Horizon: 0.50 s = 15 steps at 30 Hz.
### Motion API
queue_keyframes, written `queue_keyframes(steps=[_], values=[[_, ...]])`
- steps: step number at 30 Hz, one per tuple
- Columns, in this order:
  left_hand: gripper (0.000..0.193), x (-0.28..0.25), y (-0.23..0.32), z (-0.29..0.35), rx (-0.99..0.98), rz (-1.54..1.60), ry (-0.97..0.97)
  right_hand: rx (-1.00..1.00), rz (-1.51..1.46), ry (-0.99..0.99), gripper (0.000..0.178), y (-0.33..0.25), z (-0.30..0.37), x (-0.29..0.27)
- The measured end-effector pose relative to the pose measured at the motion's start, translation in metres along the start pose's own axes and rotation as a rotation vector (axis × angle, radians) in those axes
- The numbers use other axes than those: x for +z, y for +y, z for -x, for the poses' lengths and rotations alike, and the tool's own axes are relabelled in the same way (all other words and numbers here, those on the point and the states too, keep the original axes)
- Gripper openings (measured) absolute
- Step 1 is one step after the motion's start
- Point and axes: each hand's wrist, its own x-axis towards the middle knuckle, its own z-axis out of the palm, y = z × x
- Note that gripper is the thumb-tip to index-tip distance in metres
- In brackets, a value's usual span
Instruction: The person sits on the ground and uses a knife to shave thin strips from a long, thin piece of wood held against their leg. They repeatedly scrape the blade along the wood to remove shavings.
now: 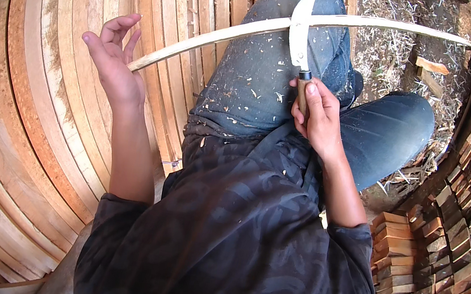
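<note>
A long, thin strip of pale peeled wood (pixel 216 36) runs across my raised thigh from the left toward the upper right. Its near left end meets the palm of my left hand (pixel 116 63), whose fingers and thumb are spread apart and not wrapped round it. My right hand (pixel 318 114) grips the wooden handle of a knife (pixel 300 31) with a broad, curved, pale metal blade and a dark collar. The blade points away from me and crosses over the strip above my thigh; whether it touches the wood I cannot tell.
Long wooden boards (pixel 64 58) lie side by side on the left, under and beside me. Shavings (pixel 380 53) cover the ground at the upper right, with a loose wood chip (pixel 433 66) among them. Stacked cut wood pieces (pixel 448 242) rise along the right. Small chips dot my trousers.
</note>
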Motion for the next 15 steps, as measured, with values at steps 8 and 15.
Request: queue_keyframes(steps=[8,15], values=[[0.072,-0.002,0.000,0.002,0.014,-0.018,-0.002,0.008,0.030,0.015,0.039,-0.005,0.002,0.001],[0.071,-0.002,-0.001,0.001,0.011,0.008,-0.014,0.016,0.028,0.024,0.033,-0.007,0.001,0.005]])
